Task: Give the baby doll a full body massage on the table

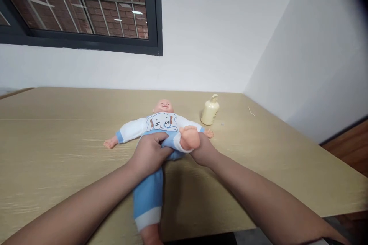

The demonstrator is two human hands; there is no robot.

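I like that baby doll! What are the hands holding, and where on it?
The left hand grips the doll at its blue trousers' waist; the right hand holds its raised leg.

Plain indoor rm, prob. office/training rm: bare white walls, barred window, long wooden table.

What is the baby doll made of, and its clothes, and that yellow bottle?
The doll looks like smooth plastic or vinyl: its head and raised foot have a soft, even sheen. Its blue trousers and white top look like soft cloth, creased where the left hand grips. The bottle looks like matte plastic.
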